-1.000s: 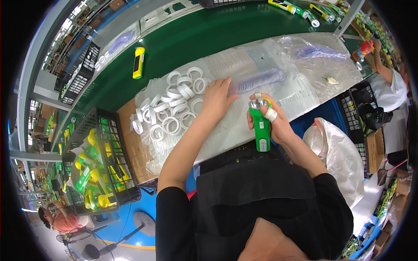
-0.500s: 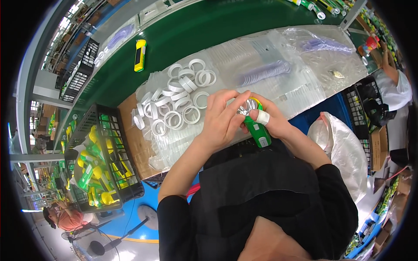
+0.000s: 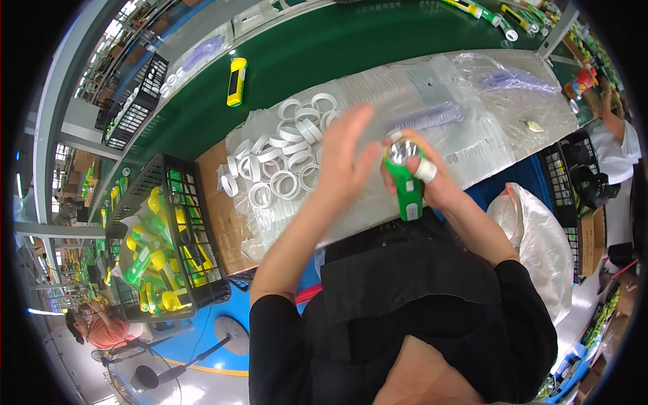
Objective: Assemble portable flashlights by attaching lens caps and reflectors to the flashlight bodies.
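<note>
Right hand [image 3: 432, 179] wrapped tight around a green flashlight [image 3: 407, 185], held upright over the near edge of the desk [image 3: 466, 152]. Shiny silver lens end on top, green handle pointing down toward the body. White tape on 1 finger of that hand. Left hand [image 3: 347, 158] wide open and flat, fingers spread, holding nothing — just beside the flashlight's shiny top, maybe brushing it, hard to tell.

About the flashlight: looks like hard plastic, stiff, probably light enough for 1 hand. Smooth sides, so maybe a bit slippery. Best place to hold — the long green handle, around the middle. Shiny front likely easy to scratch or smudge, so better kept away from fingertips.

Just past the left hand, a heap of white plastic rings [image 3: 287, 158] on clear plastic sheeting. More clear bags [image 3: 499, 81] farther right, with something purple inside. Under all of it, a brown cardboard sheet [image 3: 219, 202] on the desk.

Beyond the desk, a long green belt [image 3: 351, 47] with 1 yellow flashlight [image 3: 236, 81] lying on it alone. More green and yellow ones at the far top right, too small to count.

To the left, a black crate [image 3: 179, 243] full of green and yellow flashlight parts. To the right, a big white plastic bag [image 3: 533, 236] and another black crate [image 3: 574, 179]. At the far right edge, another person's arm in a white sleeve [image 3: 617, 138]. Down in the bottom left corner, another person in an orange top [image 3: 111, 332], near a floor fan [image 3: 145, 378].
</note>
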A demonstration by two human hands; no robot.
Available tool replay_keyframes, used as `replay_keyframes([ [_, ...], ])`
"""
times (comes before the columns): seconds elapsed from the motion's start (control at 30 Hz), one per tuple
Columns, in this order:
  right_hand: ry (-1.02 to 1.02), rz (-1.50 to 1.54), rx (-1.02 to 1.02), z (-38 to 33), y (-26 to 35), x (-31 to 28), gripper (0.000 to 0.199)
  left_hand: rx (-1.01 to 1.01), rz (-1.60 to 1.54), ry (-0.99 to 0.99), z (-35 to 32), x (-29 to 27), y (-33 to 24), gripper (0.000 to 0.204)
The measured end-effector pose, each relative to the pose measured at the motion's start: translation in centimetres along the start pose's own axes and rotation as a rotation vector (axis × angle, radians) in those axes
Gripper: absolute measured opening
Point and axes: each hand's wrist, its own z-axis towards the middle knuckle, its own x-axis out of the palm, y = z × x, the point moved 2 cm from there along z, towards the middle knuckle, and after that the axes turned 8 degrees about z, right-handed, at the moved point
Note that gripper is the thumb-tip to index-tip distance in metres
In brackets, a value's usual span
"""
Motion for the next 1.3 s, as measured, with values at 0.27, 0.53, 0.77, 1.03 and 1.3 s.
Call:
replay_keyframes([
  [0.27, -0.027, -0.182, -0.196, 2.4, 0.8, -0.6, 0.057, -0.02, 0.682, 0.299, -0.6, -0.6, 7.6, 0.026],
  [0.53, 0.004, -0.14, -0.223, 4.6, -0.7, -0.2, 0.043, -0.209, -0.324, -0.029, 1.4, -3.7, 1.8, 0.021],
  [0.77, 0.083, -0.255, -0.321, 6.6, -2.1, 0.7, 0.044, -0.038, -0.13, 0.01, 1.1, -4.9, 0.9, 0.035],
  [1.03, 0.066, -0.147, -0.21, 6.3, -2.2, 0.3, 0.064, 0.005, -0.072, 0.095, 2.1, -5.9, 1.1, 0.039],
  [1.3, 0.125, -1.072, -0.604, 4.4, 5.7, -0.7, 0.053, 0.024, -0.128, 0.277, 3.3, -5.3, 0.2, 0.042],
])
